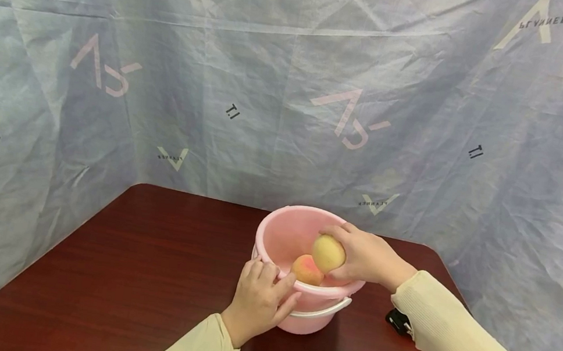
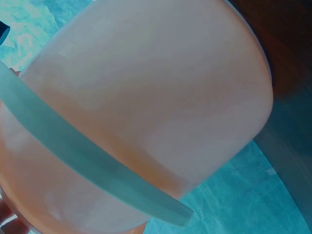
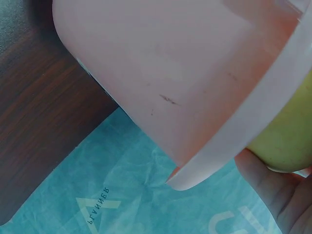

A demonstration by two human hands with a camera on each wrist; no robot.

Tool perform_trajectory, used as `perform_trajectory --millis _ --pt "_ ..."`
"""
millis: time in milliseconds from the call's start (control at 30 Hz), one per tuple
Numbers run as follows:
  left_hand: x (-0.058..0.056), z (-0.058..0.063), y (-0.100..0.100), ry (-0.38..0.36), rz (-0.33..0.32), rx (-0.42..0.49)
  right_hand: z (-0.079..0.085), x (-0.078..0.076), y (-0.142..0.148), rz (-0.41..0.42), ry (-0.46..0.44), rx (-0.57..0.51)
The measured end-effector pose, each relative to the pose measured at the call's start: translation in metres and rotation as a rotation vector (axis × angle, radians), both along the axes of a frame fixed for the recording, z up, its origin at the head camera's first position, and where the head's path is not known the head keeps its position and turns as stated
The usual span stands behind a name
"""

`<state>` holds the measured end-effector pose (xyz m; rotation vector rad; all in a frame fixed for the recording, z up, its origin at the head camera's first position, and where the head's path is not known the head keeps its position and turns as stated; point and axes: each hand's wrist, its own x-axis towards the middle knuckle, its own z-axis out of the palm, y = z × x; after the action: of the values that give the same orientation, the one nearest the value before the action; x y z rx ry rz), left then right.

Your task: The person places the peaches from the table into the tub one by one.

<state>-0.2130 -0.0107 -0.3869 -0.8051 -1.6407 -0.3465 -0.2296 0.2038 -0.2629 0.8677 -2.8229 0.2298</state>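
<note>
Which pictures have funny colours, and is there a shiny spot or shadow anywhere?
Head view: colours fairly natural, pale glare on the table in front of the bucket, darker shadow beside it; left wrist view: strong teal tint, turning the white handle blue-green; right wrist view: dimmer and bluish, with the cloth looking turquoise.

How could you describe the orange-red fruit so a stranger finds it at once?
On the dark red table stands a pink bucket. Inside it, near the left hand, is a round orange-red fruit, redder than the yellow one that the right hand grips.
</note>
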Motion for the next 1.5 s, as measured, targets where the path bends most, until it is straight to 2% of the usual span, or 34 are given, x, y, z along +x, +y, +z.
perform_trajectory --millis 233,400,467,733,1033,1500 --pt "0.002 -0.002 0.001 -0.006 0.000 0.002 -0.001 -0.001 -0.001 0.016 0.040 0.005" --pt "0.003 -0.001 0.002 0.001 -0.004 0.002 0.001 -0.003 0.000 0.022 0.021 0.022" --pt "0.003 -0.001 0.002 0.003 -0.004 0.000 0.002 -0.002 0.001 0.005 0.003 0.032" --pt "0.003 -0.002 0.002 -0.013 -0.002 0.001 0.005 0.002 0.002 -0.048 0.051 0.059" --pt "0.001 -0.001 0.000 -0.005 -0.002 0.005 0.006 0.005 0.013 -0.080 0.081 0.053" --pt "0.002 -0.001 0.001 -0.017 0.002 -0.006 0.010 0.012 0.030 -0.115 0.076 0.042"
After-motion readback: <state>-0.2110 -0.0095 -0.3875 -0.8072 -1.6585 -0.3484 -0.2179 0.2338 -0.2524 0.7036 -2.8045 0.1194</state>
